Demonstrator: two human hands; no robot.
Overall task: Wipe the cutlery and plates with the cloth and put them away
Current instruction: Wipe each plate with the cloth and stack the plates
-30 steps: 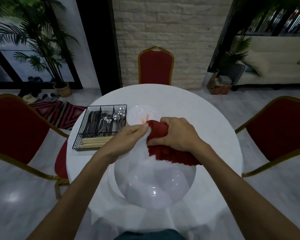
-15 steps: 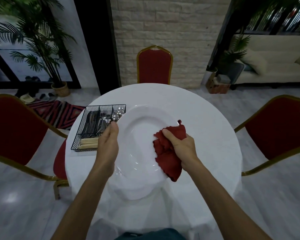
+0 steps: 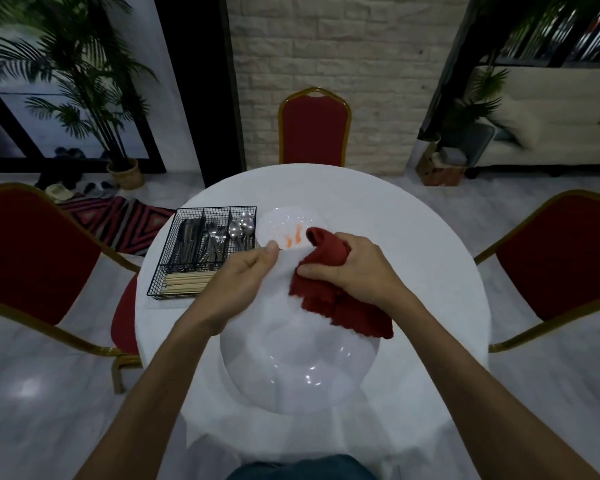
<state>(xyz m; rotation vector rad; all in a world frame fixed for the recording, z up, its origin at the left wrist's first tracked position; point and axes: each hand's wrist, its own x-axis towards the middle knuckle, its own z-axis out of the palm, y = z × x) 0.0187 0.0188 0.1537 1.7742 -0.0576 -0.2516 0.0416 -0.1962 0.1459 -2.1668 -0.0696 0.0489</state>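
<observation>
Two grips work at the far rim of a large white plate (image 3: 298,368). It is held tilted in front of the person, far rim raised and near rim low over the near edge of the tabletop (image 3: 423,278). Whether the near rim rests on the tabletop cannot be told.

Left grip (image 3: 246,275): closed on the plate, pinching its far-left rim, with the thumb on the face turned toward the camera.

Right grip (image 3: 355,268): closed round a bunched red cloth (image 3: 347,313), fingers curled over the fabric, pressing it against the plate's far-right rim. The loose part of the cloth hangs down across the plate's right side. Blur softens the plate's surface, so which face shows is unclear.

Just beyond the large plate, a small white plate (image 3: 284,223) lies flat on the tabletop. It bears orange smears (image 3: 293,239) and is partly hidden by the cloth and the left thumb.

Beyond and to the left of the large plate, just beside the small plate, stands a black wire basket (image 3: 219,207). Knives (image 3: 187,237), forks (image 3: 215,239) and spoons (image 3: 241,226) fill its lengthwise compartments, and pale chopsticks (image 3: 187,282) lie in the crosswise compartment nearest the large plate.

Three red chairs (image 3: 314,133) with gold frames ring the tabletop: one beyond the large plate, one to its left, one to its right.
</observation>
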